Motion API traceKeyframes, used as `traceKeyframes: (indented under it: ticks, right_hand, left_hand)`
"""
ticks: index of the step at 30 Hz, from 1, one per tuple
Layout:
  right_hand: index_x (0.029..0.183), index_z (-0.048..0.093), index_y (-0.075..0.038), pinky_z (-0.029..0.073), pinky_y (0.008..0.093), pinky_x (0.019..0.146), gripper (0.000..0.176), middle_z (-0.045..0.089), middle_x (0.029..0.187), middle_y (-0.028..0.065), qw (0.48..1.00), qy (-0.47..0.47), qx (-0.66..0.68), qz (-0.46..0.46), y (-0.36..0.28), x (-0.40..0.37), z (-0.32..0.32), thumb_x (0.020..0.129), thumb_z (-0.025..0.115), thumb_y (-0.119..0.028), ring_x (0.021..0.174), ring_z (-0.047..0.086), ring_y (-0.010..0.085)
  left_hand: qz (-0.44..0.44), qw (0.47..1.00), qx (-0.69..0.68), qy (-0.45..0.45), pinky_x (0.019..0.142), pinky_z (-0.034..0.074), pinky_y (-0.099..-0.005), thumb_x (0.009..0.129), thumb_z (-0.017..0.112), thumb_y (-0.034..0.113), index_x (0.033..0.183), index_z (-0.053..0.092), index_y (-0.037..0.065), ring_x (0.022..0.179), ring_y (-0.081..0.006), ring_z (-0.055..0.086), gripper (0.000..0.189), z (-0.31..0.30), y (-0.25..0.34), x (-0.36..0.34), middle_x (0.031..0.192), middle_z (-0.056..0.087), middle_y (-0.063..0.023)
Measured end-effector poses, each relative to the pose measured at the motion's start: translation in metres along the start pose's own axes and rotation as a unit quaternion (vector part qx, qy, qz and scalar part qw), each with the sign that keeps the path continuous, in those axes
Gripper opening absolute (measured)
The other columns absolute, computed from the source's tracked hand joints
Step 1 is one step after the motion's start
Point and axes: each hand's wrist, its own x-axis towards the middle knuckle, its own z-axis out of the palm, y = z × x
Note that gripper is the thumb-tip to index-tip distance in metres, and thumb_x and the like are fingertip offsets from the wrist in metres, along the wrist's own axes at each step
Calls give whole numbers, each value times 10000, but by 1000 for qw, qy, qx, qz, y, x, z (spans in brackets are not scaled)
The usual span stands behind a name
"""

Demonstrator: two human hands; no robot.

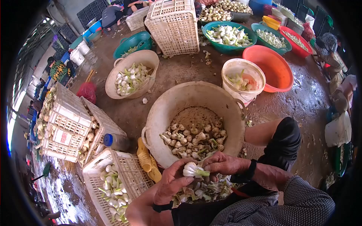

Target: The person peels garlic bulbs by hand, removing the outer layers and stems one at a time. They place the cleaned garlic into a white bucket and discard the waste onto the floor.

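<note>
- Between nine and ten o'clock from the held garlic bulb, a white crate shows garlic along its left edge; the red print on its label is too small to read
- At half past eight, a low crate of trimmed bulbs edges the room beside the left forearm
- At eleven, an oval tub of stemmed garlic sits near the big tub, a strip of bare floor between their rims
- The left hand is clamped on the garlic bulb, thumb and fingers about it
- At twelve, the big tub has heads piled toward its near side, bare bottom beyond
- At three, the right hand bends its fingers close to the stem end; I cannot tell whether they grip anything
- At one, a white bucket and an orange basin crowd the big tub's far right
- At two, wet floor lies open past the bent knee
</note>
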Motion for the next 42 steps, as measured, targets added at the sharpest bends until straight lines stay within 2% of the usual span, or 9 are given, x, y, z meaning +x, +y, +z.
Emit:
traceKeyframes:
  ticks: [6, 8, 11, 18, 19, 22, 24, 32, 42]
  right_hand:
    - [969, 636, 22, 507, 263, 609, 200, 685, 804, 68, 1000, -28, -7, -6, 1, 1, 4, 960, 555, -162, 680, 634, 101]
    - [918, 614, 14, 490, 339, 581, 185, 632, 716, 88, 950, 40, -261, -167, 0, 4, 7, 934, 576, -166, 639, 628, 169]
    - [947, 604, 23, 484, 388, 607, 168, 613, 754, 158, 870, 108, -416, -241, 16, 11, 2, 901, 586, -138, 665, 633, 242]
    - [1075, 584, 19, 477, 377, 616, 299, 618, 777, 191, 927, 84, -322, -172, 8, 3, 1, 893, 562, -217, 677, 626, 254]
    - [1084, 574, 25, 481, 365, 624, 319, 621, 763, 169, 911, 88, -345, -207, 17, 7, -3, 891, 566, -229, 687, 624, 239]
    - [1057, 589, 28, 493, 349, 636, 307, 635, 762, 138, 910, 93, -336, -223, 6, 3, 5, 896, 565, -232, 697, 627, 209]
    - [1025, 609, 22, 501, 332, 636, 301, 642, 759, 108, 949, 148, -267, -83, -3, 1, 12, 917, 558, -254, 701, 627, 174]
    - [944, 628, 21, 480, 308, 579, 412, 610, 702, 56, 954, 157, -239, -93, 4, 3, 14, 952, 582, -389, 654, 585, 124]
    - [1011, 611, 11, 477, 281, 626, 273, 618, 746, 41, 964, 127, -227, -57, 1, -1, 19, 927, 604, -248, 699, 579, 103]
  left_hand:
    - [-9, 998, 68, 6, 902, 464, -272, 829, 684, 41, 1295, 501, -17, 1053, -135, 562, 504, 2, -4, 3, 1125, 601, -57]
    - [-8, 996, 93, 13, 899, 470, -278, 826, 695, 48, 1271, 514, -15, 1038, -140, 573, 485, -2, -7, 3, 1124, 606, -60]
    - [0, 991, 132, 11, 889, 475, -277, 821, 703, 51, 1252, 522, -15, 1026, -137, 577, 472, -4, -8, 4, 1124, 606, -61]
    - [-2, 996, 90, 29, 881, 480, -271, 832, 674, 41, 1292, 492, 17, 1035, -135, 575, 495, -7, -16, 7, 1114, 607, -55]
    - [20, 995, 96, 21, 773, 479, -232, 823, 650, 18, 1296, 490, 17, 967, -115, 576, 499, -4, -15, 10, 1127, 599, -45]
    - [-2, 995, 101, 21, 788, 482, -238, 858, 638, 59, 1297, 488, 6, 951, -105, 579, 467, -10, -21, 10, 1122, 601, -44]
    - [3, 997, 70, 27, 803, 483, -232, 901, 629, 113, 1276, 499, -11, 932, -93, 587, 415, -9, -25, 12, 1086, 615, -42]
    - [-10, 990, 138, 6, 745, 449, -214, 913, 630, 151, 1113, 587, 17, 836, -63, 531, 244, -7, -37, 13, 963, 588, 5]
    - [21, 985, 161, 55, 808, 469, -258, 902, 624, 131, 1138, 588, 9, 915, -82, 551, 268, -13, -45, 16, 1026, 606, -25]
